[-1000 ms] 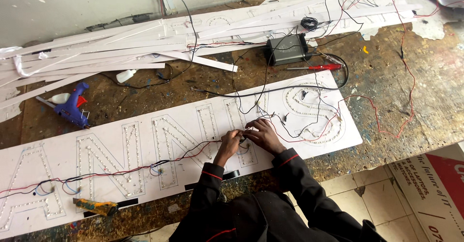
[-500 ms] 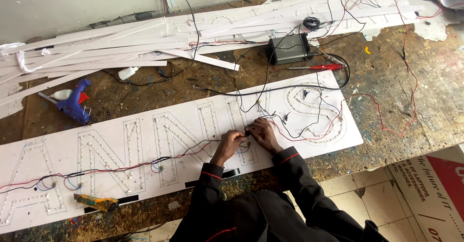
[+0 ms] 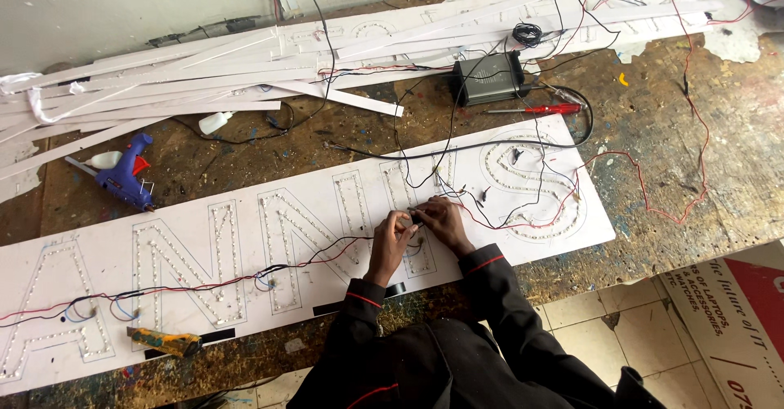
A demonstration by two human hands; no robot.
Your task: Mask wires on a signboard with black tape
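Note:
A long white sign board lies across the workbench, with letter shapes outlined in rows of small lights. Red and black wires run over it. My left hand and my right hand meet over one letter near the board's middle. Both pinch the wire ends between their fingertips, and the hands nearly touch. Dark sleeves with red piping cover both arms.
A black power supply box and a red-handled screwdriver lie behind the board. A blue glue gun sits at left, a yellow utility knife at the front edge. White plastic strips pile along the wall. A printed carton stands on the floor at right.
My hands stay together on the wires over the same letter; only small finger movement shows. The view has shifted slightly.

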